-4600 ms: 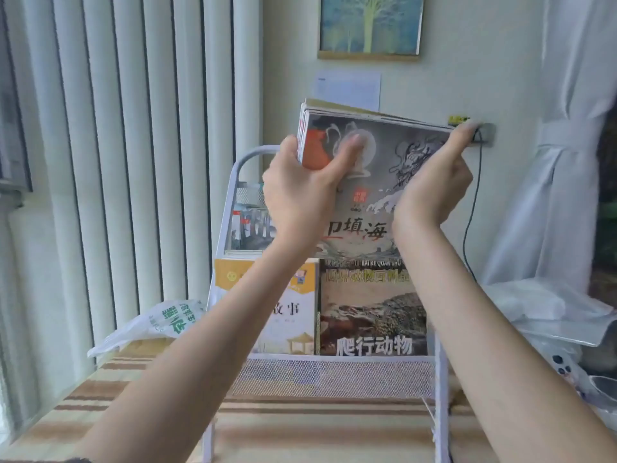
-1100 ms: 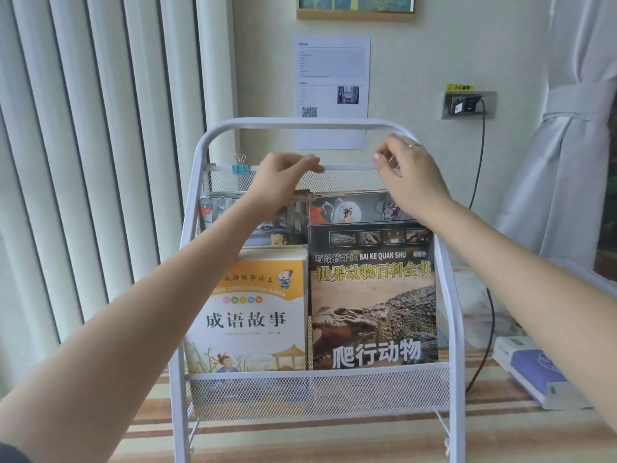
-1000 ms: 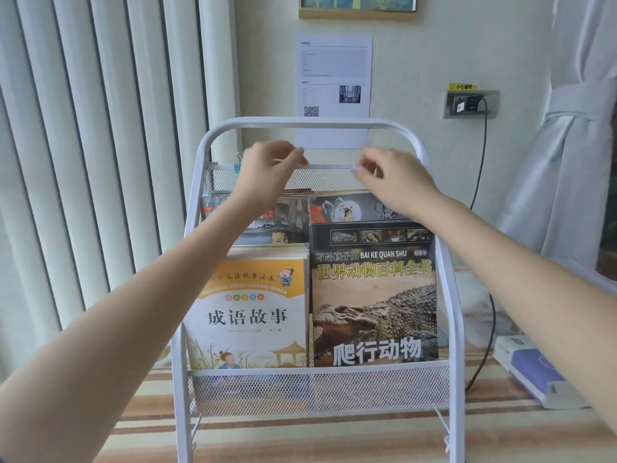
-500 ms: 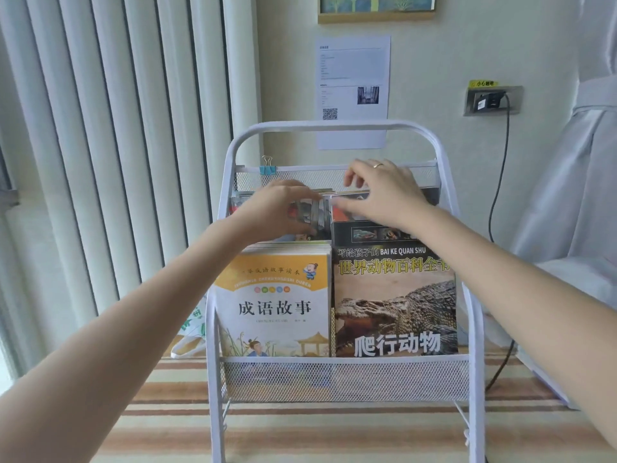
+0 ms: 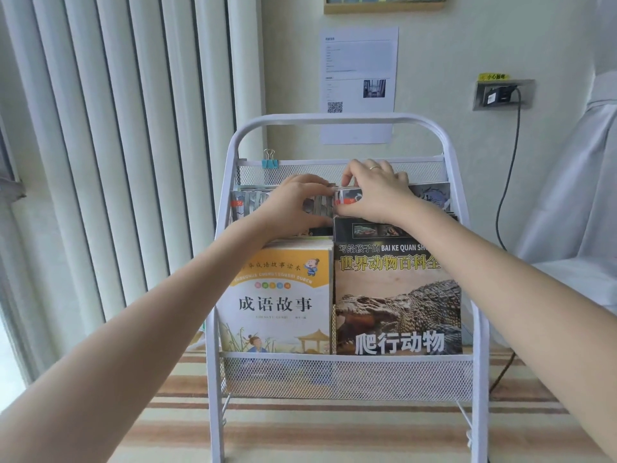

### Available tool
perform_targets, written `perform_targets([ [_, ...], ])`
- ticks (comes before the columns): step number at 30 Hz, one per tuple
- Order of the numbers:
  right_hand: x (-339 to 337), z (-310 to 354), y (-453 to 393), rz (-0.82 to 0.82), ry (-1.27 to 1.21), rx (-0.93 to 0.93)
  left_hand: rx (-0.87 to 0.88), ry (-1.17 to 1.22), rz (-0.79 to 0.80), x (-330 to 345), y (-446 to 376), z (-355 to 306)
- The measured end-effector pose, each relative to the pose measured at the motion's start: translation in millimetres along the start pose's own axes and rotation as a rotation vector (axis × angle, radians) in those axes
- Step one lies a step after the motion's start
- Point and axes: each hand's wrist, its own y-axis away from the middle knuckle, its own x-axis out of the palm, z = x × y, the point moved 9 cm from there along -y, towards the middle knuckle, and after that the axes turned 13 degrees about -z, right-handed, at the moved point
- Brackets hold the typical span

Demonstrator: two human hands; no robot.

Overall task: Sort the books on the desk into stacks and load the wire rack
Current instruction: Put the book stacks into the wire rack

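A white wire rack (image 5: pixel 334 119) stands on the striped desk (image 5: pixel 334 429). Its lower tier holds a yellow-and-white storybook (image 5: pixel 277 302) on the left and a crocodile animal book (image 5: pixel 397 302) on the right, both upright. In the upper tier stand thin grey books, one stack on the left (image 5: pixel 248 202) and one on the right (image 5: pixel 430 195). My left hand (image 5: pixel 297 202) grips the top of the left upper stack. My right hand (image 5: pixel 377 192) curls over the top edge of the right upper stack, thumb at its left corner. The hands almost touch.
A blue binder clip (image 5: pixel 270 160) hangs on the upper mesh rail. Vertical blinds (image 5: pixel 117 128) fill the left. A printed sheet (image 5: pixel 359 61) and a wall socket (image 5: pixel 502 94) with a black cable (image 5: pixel 507 195) are behind the rack. A white curtain (image 5: pixel 574 195) hangs at the right.
The stack I held up in both hands now stands in the upper tier. Both hands dropped from the top rail onto the upper-tier books and came closer together.
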Motion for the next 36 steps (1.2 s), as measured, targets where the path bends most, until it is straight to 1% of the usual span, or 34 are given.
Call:
perform_targets([
  [2, 2, 0, 1, 0.03, 0.021, 0.02, 0.016, -0.006, 0.016, 2, 0, -3],
  [4, 4, 2, -1, 0.036, 0.045, 0.031, 0.011, -0.089, 0.053, 7, 2, -5],
  [6, 6, 3, -2, 0.011, 0.053, 0.044, -0.004, -0.179, 0.105, 13, 3, -6],
  [10, 6, 3, 1, -0.077, 0.044, 0.056, 0.055, -0.318, 0.161, 18, 5, -9],
  [12, 6, 3, 1, -0.082, 0.04, 0.049, 0.062, -0.265, 0.108, 16, 4, -9],
  [15, 5, -4, 3, 0.046, -0.025, 0.035, 0.027, -0.078, -0.04, 4, -4, -7],
  [17, -1, -10, 6, 0.112, -0.074, 0.022, -0.018, -0.055, -0.037, 4, -5, -2],
  [20, -7, -12, 8, 0.072, -0.069, 0.014, -0.025, -0.079, 0.042, 9, -1, -3],
  [22, -6, -6, 6, 0.046, -0.025, 0.027, -0.011, -0.104, 0.034, 6, 1, -4],
  [24, -3, -2, 5, 0.065, 0.026, 0.066, -0.037, -0.104, -0.063, -8, -2, -4],
  [26, 0, -1, 3, 0.088, 0.073, 0.098, -0.124, -0.084, -0.175, -27, -2, 1],
  [27, 1, 0, 3, 0.081, 0.089, 0.098, -0.18, -0.062, -0.204, -36, -1, 6],
  [29, 1, 1, 2, 0.047, 0.087, 0.099, -0.267, -0.047, -0.208, -52, 3, 19],
  [30, 2, 1, 2, 0.036, 0.076, 0.103, -0.285, -0.081, -0.199, -60, 7, 26],
  [31, 3, 2, 3, 0.028, 0.067, 0.104, -0.275, -0.171, -0.182, -69, 12, 32],
  [33, 4, 3, 5, 0.004, 0.062, 0.098, -0.187, -0.482, -0.134, -80, 21, 42],
  [34, 3, 3, 5, -0.016, 0.068, 0.094, -0.148, -0.6, -0.102, -81, 25, 46],
  [35, 3, 2, 6, -0.032, 0.074, 0.094, -0.118, -0.64, -0.07, -80, 30, 49],
  [36, 2, 1, 6, -0.039, 0.078, 0.095, -0.097, -0.619, -0.041, -77, 35, 51],
])
